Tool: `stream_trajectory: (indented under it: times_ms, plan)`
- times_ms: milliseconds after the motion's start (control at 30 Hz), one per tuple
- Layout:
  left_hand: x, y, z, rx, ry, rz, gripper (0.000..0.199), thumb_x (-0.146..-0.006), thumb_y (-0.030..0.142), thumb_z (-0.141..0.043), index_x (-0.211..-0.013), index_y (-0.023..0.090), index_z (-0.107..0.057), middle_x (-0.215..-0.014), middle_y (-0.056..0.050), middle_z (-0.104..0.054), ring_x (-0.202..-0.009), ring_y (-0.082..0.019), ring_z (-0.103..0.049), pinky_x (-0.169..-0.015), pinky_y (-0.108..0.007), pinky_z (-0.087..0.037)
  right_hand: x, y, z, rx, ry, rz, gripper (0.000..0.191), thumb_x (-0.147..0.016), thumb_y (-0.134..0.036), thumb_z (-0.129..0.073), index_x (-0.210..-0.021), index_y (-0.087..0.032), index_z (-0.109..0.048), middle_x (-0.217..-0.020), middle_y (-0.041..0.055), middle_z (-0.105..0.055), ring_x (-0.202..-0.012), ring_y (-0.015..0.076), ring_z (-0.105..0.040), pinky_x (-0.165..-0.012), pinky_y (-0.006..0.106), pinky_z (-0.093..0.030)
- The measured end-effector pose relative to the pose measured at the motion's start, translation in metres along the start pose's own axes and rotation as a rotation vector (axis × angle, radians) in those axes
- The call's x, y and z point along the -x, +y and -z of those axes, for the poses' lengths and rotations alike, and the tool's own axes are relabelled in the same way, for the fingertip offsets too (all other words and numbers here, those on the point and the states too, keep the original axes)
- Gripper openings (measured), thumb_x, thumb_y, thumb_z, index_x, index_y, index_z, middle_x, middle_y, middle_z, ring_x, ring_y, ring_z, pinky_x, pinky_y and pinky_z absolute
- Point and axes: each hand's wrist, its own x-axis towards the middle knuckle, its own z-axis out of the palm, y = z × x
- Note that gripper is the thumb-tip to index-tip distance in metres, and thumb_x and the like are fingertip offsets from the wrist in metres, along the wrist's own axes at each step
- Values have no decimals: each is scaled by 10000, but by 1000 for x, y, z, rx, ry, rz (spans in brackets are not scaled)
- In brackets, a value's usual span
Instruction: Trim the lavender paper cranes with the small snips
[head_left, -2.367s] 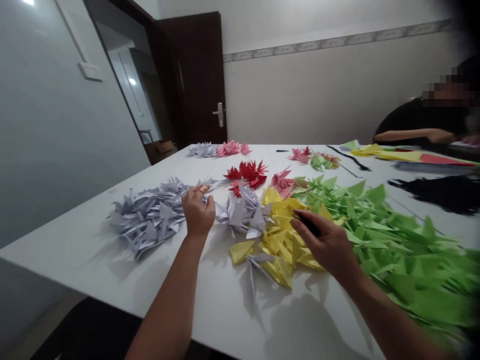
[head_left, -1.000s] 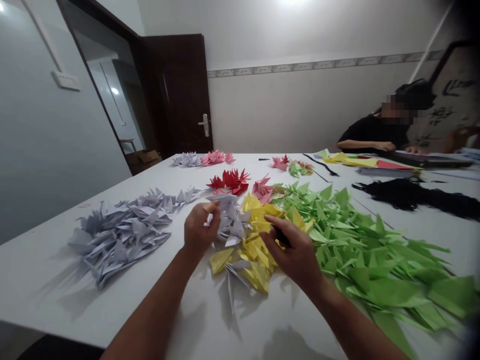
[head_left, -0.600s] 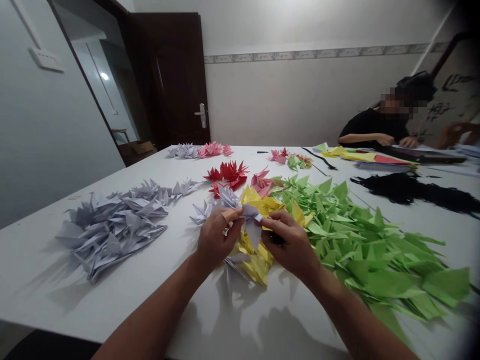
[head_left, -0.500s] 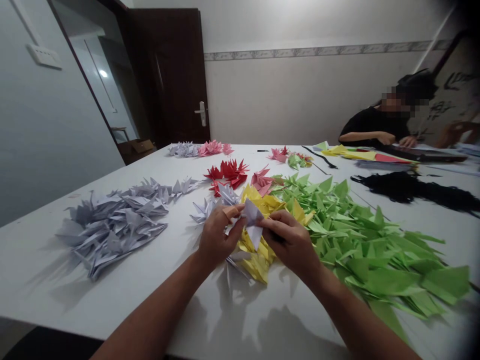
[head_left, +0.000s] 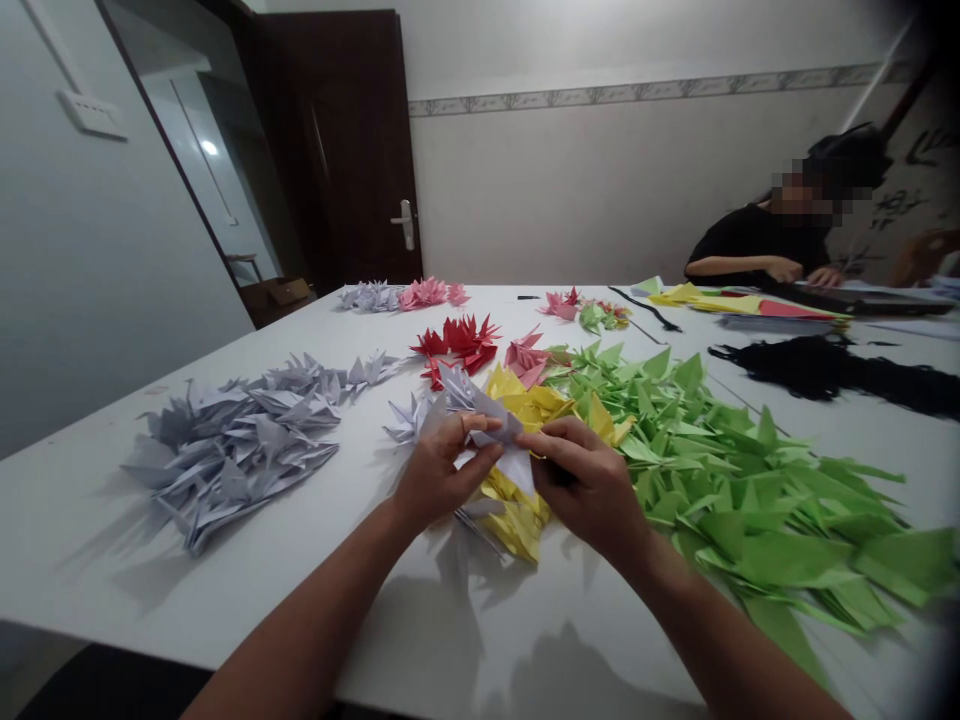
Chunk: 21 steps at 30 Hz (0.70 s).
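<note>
A small white folded paper (head_left: 517, 462) is held up between my two hands, over the yellow folded papers (head_left: 514, 530). My left hand (head_left: 442, 465) pinches its left side with thumb and fingers. On its right side, the fingertips of my right hand (head_left: 589, 480) grip the same paper. White folded pieces (head_left: 409, 418) lie just behind and beside my left hand. To the right of my right hand spreads a large heap of green folded papers (head_left: 735, 490).
A white heap (head_left: 240, 440) lies on the left of the table (head_left: 300, 590). Farther back are red pieces (head_left: 457, 345), pink pieces (head_left: 527, 358) and black strands (head_left: 832, 368). A person in black (head_left: 739, 240) sits at the far right, hands on the table.
The white paper has tilted and sits lower between my fingers. My left fingers now lie across its front. The view has shifted slightly.
</note>
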Motion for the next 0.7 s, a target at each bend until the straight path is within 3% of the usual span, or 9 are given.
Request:
stream_trajectory:
  times_ms: [167, 333, 433, 567, 633, 700]
  plan:
    - [-6, -6, 6, -370, 115, -186, 248, -820, 184, -598, -1065, 175, -630, -982, -75, -686, -859, -156, -653, -775, -287, -548, -5, -11, 10, -149, -134, -129, 342, -808, -107, -504, -1126, -158, -619, -914, 63, -571, -801, 146, -570, -696, 264, -502]
    - [-6, -12, 7, -485, 150, -263, 347, -821, 165, -592, -1168, 176, -582, -1037, -76, -677, -899, -153, -654, -788, -272, -556, -6, -17, 7, -279, -366, -248, 398, -898, -217, -462, -1280, -146, -550, -940, 84, -612, -845, 172, -582, -764, 307, -489]
    - [-4, -13, 6, -509, 140, -297, 403, -807, 148, -590, -1207, 190, -562, -1068, -74, -672, -948, -162, -648, -824, -285, -556, -3, -14, -2, -341, -418, -366, 397, -914, -290, -471, -1272, -144, -562, -946, 82, -646, -835, 174, -589, -751, 304, -477]
    - [-3, -12, 4, -529, 147, -339, 451, -783, 106, -585, -1225, 189, -554, -1086, -78, -670, -968, -166, -646, -846, -287, -554, -1, -10, -9, -355, -367, -528, 307, -908, -361, -466, -1021, -149, -659, -787, 31, -608, -703, 136, -537, -642, 257, -427]
    - [-3, -11, 3, -548, 150, -365, 460, -781, 94, -584, -1229, 193, -551, -1087, -78, -675, -978, -170, -646, -849, -290, -556, 0, -9, -10, -345, -344, -602, 335, -912, -404, -434, -810, -156, -633, -683, 11, -545, -628, 120, -490, -568, 241, -381]
    - [-3, -9, 2, -570, 144, -397, 479, -784, 86, -578, -1247, 203, -540, -1097, -75, -680, -999, -175, -645, -863, -300, -554, 1, -8, -11, -352, -331, -662, 366, -907, -435, -421, -712, -166, -574, -604, -12, -469, -560, 107, -433, -507, 233, -328]
